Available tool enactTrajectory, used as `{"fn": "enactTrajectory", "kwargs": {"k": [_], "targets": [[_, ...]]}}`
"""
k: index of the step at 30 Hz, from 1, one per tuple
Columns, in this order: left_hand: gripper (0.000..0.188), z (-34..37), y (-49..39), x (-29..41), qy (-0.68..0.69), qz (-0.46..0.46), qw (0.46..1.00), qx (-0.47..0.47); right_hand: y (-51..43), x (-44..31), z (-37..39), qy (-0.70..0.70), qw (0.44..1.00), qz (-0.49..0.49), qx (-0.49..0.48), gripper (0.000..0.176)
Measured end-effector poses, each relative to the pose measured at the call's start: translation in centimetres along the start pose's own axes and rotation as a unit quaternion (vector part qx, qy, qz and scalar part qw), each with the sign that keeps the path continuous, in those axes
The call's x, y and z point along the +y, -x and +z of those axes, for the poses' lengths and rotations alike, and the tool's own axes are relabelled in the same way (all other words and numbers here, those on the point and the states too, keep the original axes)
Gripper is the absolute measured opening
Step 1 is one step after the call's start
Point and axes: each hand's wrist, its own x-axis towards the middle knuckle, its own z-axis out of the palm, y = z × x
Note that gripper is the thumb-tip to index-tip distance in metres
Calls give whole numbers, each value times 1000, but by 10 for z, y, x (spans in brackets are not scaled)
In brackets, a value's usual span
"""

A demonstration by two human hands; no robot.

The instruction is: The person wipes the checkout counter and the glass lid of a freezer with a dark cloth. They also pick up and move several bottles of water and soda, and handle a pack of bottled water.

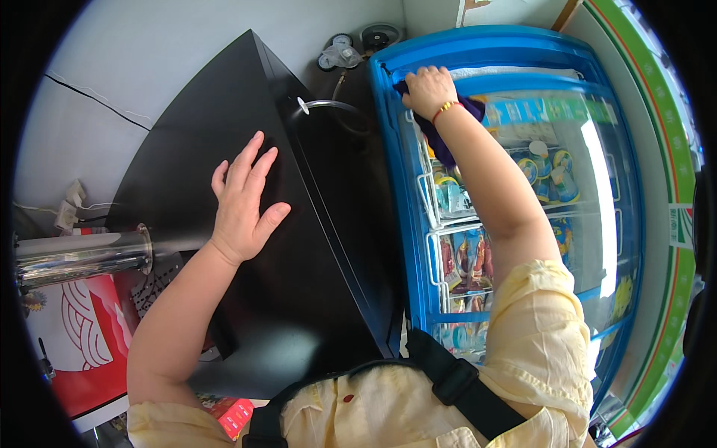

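My right hand [430, 89] presses a dark purple cloth [440, 137] against the blue frame near the far left corner of a chest freezer [392, 185]. A red string bracelet with gold beads circles that wrist. Under the cloth and forearm is the freezer's curved glass lid [571, 123]. Wire baskets [434, 224] inside hold packaged ice creams [470, 260] and several blue-and-yellow tubs [552, 171]. My left hand [244, 204] is empty, its fingers spread over a black cabinet top [313, 291]; whether it touches the surface I cannot tell.
A curved metal tube [330, 104] projects beside the black cabinet. Pressure gauges [339, 50] stand by the wall behind. At left are a shiny metal cylinder [84, 257], a red and white box [84, 325] and power plugs [68, 213]. A green-edged shelf unit [680, 168] borders the freezer's right side.
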Motion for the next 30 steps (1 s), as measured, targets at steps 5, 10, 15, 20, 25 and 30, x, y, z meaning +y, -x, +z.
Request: {"fn": "enactTrajectory", "kwargs": {"k": [5,10,15,20,25,30], "targets": [[73,1,6,-1,-3,-12,1000,1,51,-20,-48,-21,965,-38,-257,41],[74,0,0,3,-10,-3,1000,-1,-9,15,5,-315,934,164,-31,59],[75,0,-2,3,-14,-2,1000,-4,-52,-54,32,-289,913,286,-12,57],[76,0,0,8,-24,-7,1000,-14,-68,-65,58,-244,935,253,48,27],[76,1,0,7,-32,-4,999,-5,-72,-25,55,-271,952,127,-67,33],[74,0,-2,6,-40,7,999,-6,-23,-19,41,-275,949,73,-137,32]]}}
